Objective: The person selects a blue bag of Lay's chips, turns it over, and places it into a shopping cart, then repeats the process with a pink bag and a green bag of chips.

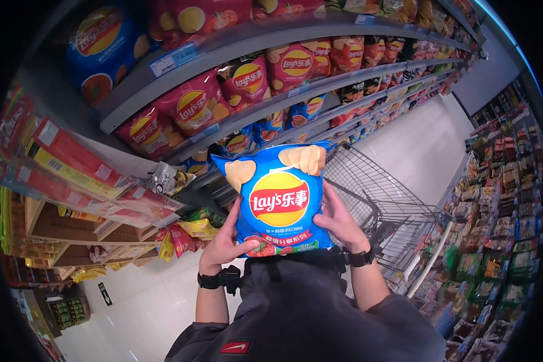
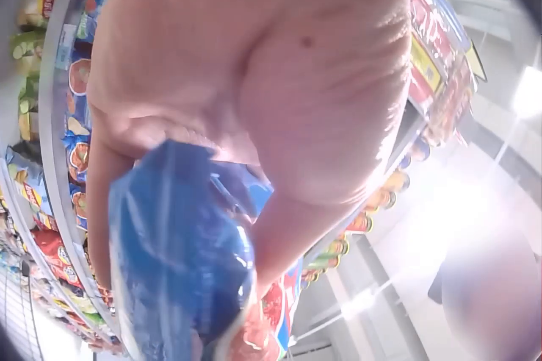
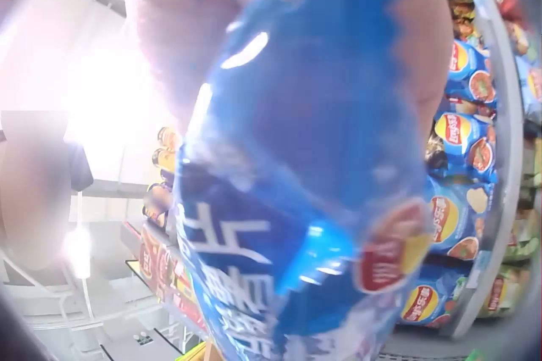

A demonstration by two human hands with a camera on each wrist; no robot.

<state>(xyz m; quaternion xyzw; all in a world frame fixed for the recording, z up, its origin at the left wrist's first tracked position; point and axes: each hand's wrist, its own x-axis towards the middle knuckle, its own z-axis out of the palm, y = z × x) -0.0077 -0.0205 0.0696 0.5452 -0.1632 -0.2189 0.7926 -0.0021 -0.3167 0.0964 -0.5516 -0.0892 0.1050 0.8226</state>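
Observation:
A blue bag of Lay's potato chips (image 1: 279, 202) is held upright in front of the chest, its printed front facing up to the head view. My left hand (image 1: 224, 241) grips its lower left side, thumb laid over the front near the bottom. On the opposite edge my right hand (image 1: 339, 218) holds the bag, thumb pressed on the front and fingers behind it. The left wrist view shows the bag's blue side (image 2: 182, 251) between thumb and fingers. In the right wrist view, the crimped blue edge (image 3: 313, 81) covers much of the right hand.
Shelves of chip bags (image 1: 193, 108) run along the far side. A wire shopping cart (image 1: 380, 205) stands to the right, close behind the right hand. Racks of packaged snacks (image 1: 482, 259) line the right. At left are a display with red packages (image 1: 72, 163) and wooden shelving (image 1: 60, 226).

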